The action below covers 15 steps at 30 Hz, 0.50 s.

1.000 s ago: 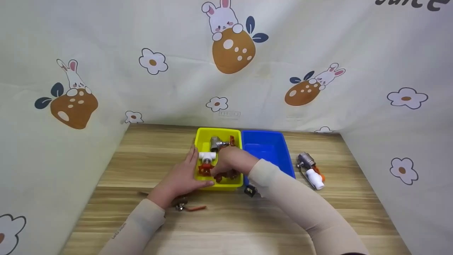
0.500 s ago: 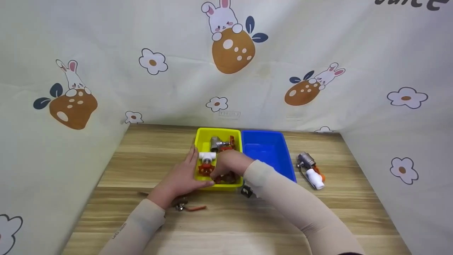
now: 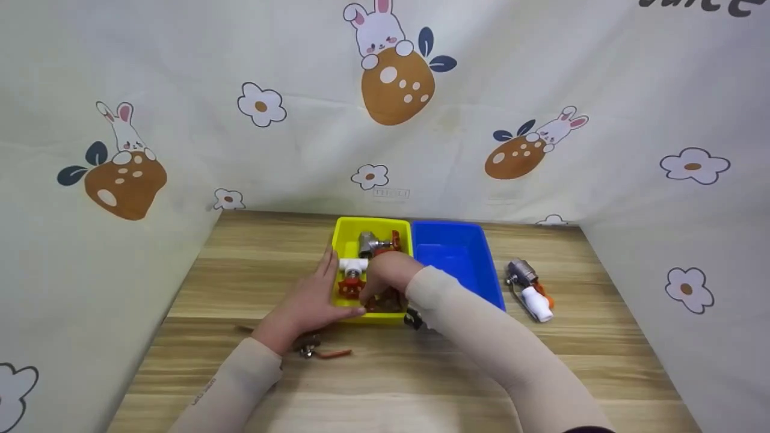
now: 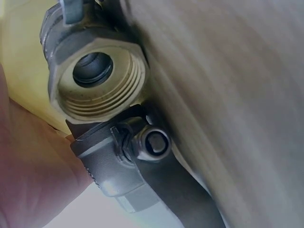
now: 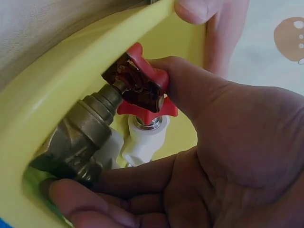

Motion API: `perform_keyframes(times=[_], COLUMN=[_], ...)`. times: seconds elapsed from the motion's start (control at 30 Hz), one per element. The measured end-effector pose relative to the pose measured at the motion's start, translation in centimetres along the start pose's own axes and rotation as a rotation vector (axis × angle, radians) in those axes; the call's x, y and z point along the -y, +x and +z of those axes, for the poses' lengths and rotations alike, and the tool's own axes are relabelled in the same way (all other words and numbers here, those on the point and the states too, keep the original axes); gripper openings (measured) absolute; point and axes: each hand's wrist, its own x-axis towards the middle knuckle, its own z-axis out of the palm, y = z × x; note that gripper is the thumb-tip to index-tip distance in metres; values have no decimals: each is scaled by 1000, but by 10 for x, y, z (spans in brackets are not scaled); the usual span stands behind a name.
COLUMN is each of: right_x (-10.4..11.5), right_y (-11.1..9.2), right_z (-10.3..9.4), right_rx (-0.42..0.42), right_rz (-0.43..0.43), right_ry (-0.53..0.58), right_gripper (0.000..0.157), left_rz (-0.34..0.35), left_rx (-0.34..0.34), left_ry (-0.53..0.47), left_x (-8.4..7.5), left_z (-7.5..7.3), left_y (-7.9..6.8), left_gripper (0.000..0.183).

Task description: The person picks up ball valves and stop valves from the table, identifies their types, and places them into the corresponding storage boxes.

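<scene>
Inside the yellow bin, my right hand grips a brass gate valve. In the right wrist view, its thumb is at the red handwheel and its curled fingers reach around the body. My left hand rests against the bin's left side with straight fingers, its thumb lying along the front rim. A white valve with a red handwheel lies beside the right hand, and a steel valve sits farther back. Other valves in the bin are partly hidden by the right hand.
A blue bin adjoins the yellow one. Right of it lie a metal ball valve and a white valve. Ball valves, one with an orange lever, lie under the left wrist; a threaded end shows close up. Printed cloth surrounds the table.
My right forearm has shifted left and the right hand sits slightly lower in the bin. The left hand has stayed at the yellow bin's edge.
</scene>
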Motion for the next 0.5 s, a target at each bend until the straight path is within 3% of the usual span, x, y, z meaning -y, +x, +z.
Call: perform_keyframes(times=[0.33, 0.5], right_x=[7, 10], right_y=[7, -4], right_z=[5, 9], right_rx=[-23, -58], right_rz=[4, -7], right_ry=[-52, -71], right_gripper=[33, 32], left_rz=[-1, 8], left_rx=[5, 3], left_ry=[4, 8], left_x=[0, 0], left_z=[0, 0], left_y=[-1, 0], left_gripper=[144, 143])
